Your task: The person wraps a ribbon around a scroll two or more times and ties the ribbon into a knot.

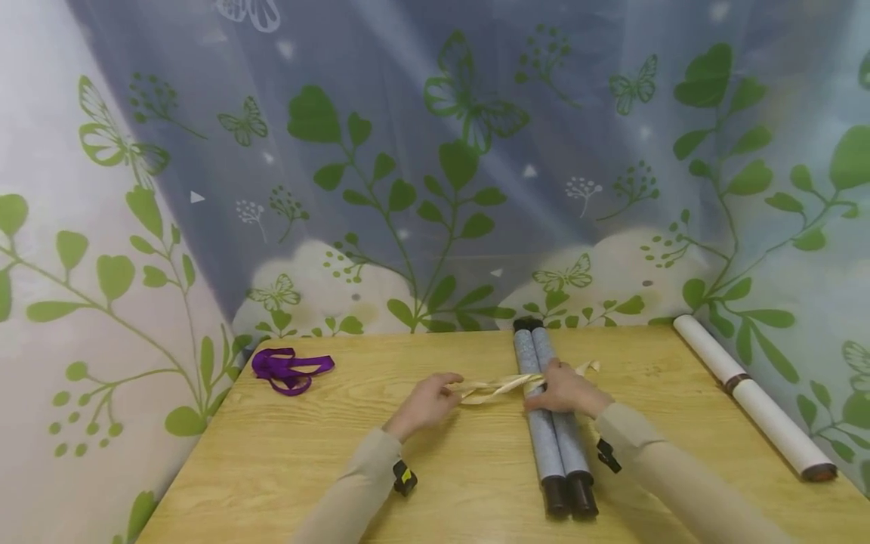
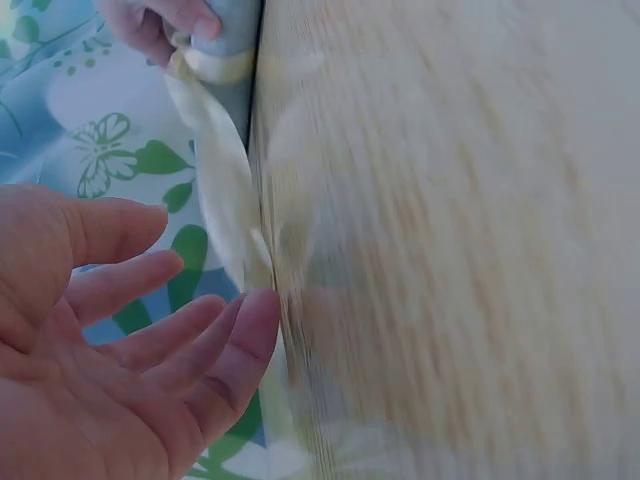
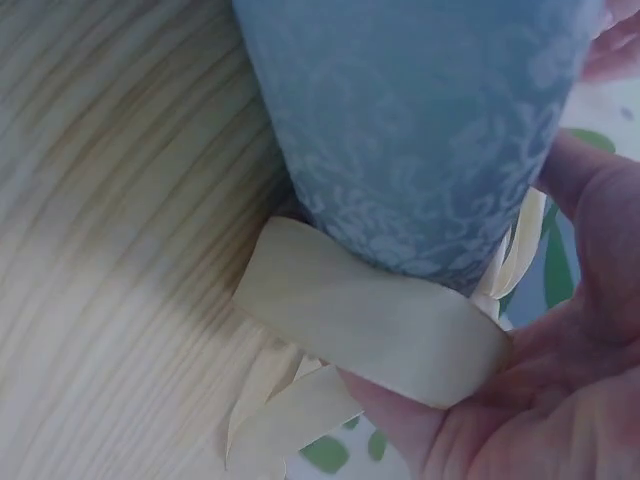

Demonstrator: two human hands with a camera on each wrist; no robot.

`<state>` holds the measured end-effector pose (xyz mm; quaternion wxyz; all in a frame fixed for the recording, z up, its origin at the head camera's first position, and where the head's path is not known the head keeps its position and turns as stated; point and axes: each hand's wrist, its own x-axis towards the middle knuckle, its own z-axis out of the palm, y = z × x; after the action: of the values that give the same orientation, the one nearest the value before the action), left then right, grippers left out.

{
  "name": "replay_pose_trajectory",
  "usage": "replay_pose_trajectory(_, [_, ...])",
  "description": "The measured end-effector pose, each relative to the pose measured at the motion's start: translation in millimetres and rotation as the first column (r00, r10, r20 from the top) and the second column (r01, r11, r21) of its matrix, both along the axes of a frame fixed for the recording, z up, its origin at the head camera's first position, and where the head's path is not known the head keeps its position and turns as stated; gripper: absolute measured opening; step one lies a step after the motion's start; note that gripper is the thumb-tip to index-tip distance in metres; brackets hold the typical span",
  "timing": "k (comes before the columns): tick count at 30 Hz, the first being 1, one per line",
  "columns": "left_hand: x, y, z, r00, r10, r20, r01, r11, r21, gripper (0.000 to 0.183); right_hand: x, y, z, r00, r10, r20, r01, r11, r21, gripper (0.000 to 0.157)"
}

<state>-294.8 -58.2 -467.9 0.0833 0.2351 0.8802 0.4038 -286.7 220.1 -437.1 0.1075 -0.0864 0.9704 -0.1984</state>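
A pale wooden tabletop (image 1: 272,453) is bounded along its back and sides by a curtain (image 1: 598,136) printed with green leaves and butterflies. Two blue-grey patterned scrolls (image 1: 547,442) lie side by side right of centre, their far ends at the back edge. The right hand (image 1: 567,389) grips them where a cream ribbon (image 1: 510,385) crosses; the left hand (image 1: 427,404) is open, fingers relaxed, beside the ribbon's leftward length. A purple ribbon (image 1: 279,366) occupies the back left corner; a white scroll (image 1: 778,428) follows the right edge. Broad stretches of wood separate both from the patterned pair.
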Motion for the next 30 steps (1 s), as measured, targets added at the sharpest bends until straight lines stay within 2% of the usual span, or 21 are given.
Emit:
replay_pose_trajectory(4, [0.0, -6, 0.9, 1.0, 0.017, -0.024, -0.017, 1.0, 0.017, 0.038, 0.8, 14, 2.4, 1.0, -0.002, 0.002, 0.002, 1.0, 0.013, 0.106])
replay_pose_trajectory(9, [-1.9, -10, 2.4, 0.999, 0.0, -0.043, 0.0, 1.0, -0.015, 0.039, 2.8, 26, 7.2, 1.0, -0.016, 0.02, 0.016, 1.0, 0.025, 0.106])
replay_pose_trajectory(24, [0.9, -18, 8.0, 1.0, 0.014, -0.024, -0.015, 0.998, -0.056, 0.04, 3.4, 72, 4.8, 1.0, -0.012, -0.004, 0.012, 0.999, 0.045, 0.099])
replay_pose_trajectory(30, [1.3, -21, 5.8, 1.0, 0.008, -0.029, -0.01, 0.998, -0.056, 0.04, 5.8, 95, 5.4, 1.0, -0.028, -0.001, 0.028, 0.998, 0.057, 0.093])
